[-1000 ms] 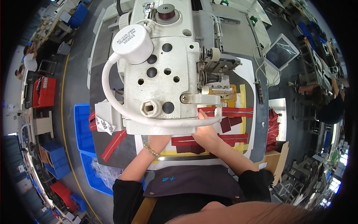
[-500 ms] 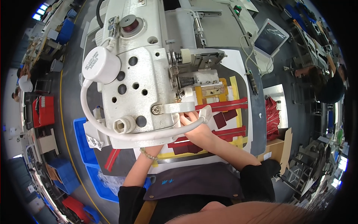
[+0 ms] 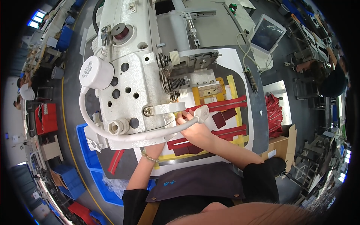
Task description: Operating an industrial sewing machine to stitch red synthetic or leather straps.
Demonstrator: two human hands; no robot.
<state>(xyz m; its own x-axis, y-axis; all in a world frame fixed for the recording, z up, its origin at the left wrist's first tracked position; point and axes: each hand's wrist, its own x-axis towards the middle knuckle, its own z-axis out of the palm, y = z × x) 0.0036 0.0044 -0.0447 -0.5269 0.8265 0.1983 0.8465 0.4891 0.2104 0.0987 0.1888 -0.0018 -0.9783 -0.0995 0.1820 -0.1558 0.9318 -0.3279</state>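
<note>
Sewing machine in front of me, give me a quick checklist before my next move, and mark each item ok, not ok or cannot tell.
1. Left hand in plain sight: not ok; the machine head hides it, leaving the left wrist showing.
2. Right hand clear of the needle: cannot tell; its fingers reach in beside the machine head, and the needle is not visible.
3. Upper red zipper strip, right end uncovered: ok.
4. Lower red zipper strip clear of the right forearm: not ok; the forearm crosses over it in the view.
5. Dark red thread spool on top of the machine: ok.
6. Screen switched on: cannot tell; it looks dark.
</note>
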